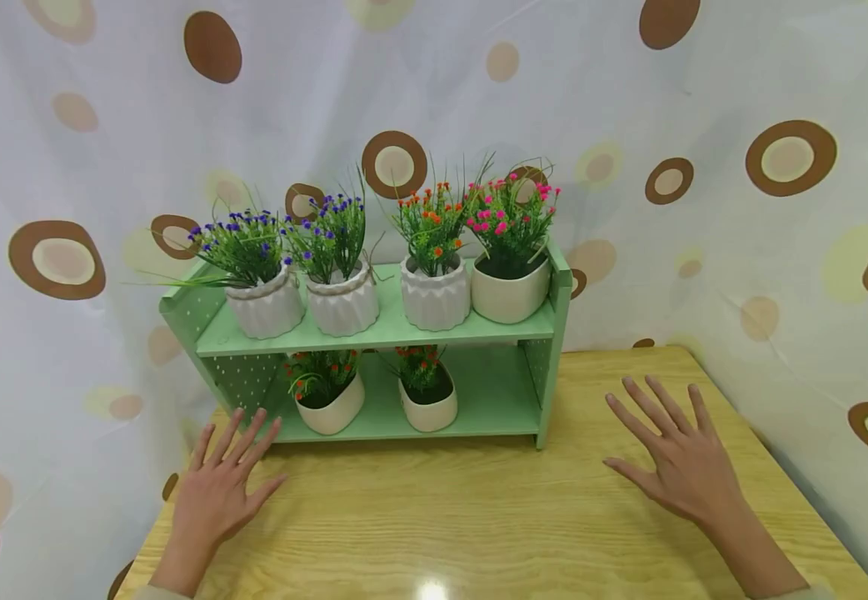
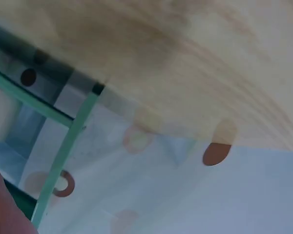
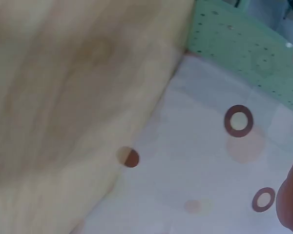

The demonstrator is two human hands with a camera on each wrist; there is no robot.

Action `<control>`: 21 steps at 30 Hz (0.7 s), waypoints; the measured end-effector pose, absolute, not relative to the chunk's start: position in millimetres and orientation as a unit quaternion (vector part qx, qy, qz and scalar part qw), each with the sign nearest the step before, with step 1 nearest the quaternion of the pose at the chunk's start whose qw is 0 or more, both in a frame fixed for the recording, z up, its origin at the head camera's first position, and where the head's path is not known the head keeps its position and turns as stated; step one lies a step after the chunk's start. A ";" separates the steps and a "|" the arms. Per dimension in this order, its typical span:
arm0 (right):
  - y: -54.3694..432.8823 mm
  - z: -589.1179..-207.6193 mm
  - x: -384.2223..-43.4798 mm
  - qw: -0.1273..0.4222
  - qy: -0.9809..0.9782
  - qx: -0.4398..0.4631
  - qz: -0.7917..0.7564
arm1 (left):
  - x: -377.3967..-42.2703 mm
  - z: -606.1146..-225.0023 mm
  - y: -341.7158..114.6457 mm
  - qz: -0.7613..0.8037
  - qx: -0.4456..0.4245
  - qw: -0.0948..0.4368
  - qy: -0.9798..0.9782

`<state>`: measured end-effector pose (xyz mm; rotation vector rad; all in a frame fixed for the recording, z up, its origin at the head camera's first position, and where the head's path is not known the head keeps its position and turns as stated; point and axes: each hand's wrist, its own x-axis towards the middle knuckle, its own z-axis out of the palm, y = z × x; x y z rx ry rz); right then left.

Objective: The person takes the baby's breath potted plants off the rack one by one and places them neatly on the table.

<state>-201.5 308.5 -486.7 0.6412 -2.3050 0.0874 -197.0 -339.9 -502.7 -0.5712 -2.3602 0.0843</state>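
Observation:
My left hand (image 1: 217,492) is spread with straight fingers near the lower left corner of a green two-tier shelf (image 1: 479,335); it holds nothing. To the right of the shelf, my right hand (image 1: 681,458) also has its fingers spread, over the wooden table (image 1: 449,517), and holds nothing. On the upper tier stand two ribbed white pots with purple flowers (image 1: 265,304) (image 1: 344,300), a ribbed pot with orange flowers (image 1: 436,296) and a smooth cream pot with pink flowers (image 1: 511,292). Two tilted cream pots with red flowers (image 1: 332,408) (image 1: 430,404) sit on the lower tier.
A pale curtain (image 1: 464,108) with brown circles hangs behind the table and along both sides. The shelf's perforated green side panel (image 3: 239,53) shows in the right wrist view. A bright light reflection lies on the table's front part.

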 end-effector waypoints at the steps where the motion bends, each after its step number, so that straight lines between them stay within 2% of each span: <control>1: 305.0 -482.0 -202.2 0.369 -0.895 0.249 0.041 | -197.2 -498.2 -338.2 0.030 -0.218 0.355 -0.909; 4: 292.5 -466.4 -203.6 0.393 -0.881 0.254 0.071 | -198.3 -483.7 -332.7 0.022 -0.208 0.374 -0.904; 10: 260.0 -431.1 -203.8 0.452 -0.837 0.265 0.157 | -203.7 -452.4 -324.2 -0.001 -0.190 0.446 -0.874; 15: 231.6 -400.8 -204.0 0.456 -0.820 0.269 0.217 | -209.8 -423.9 -326.0 -0.024 -0.168 0.501 -0.849; 21: 200.3 -370.3 -212.3 0.440 -0.796 0.300 0.287 | -219.4 -392.9 -334.5 -0.074 -0.120 0.514 -0.846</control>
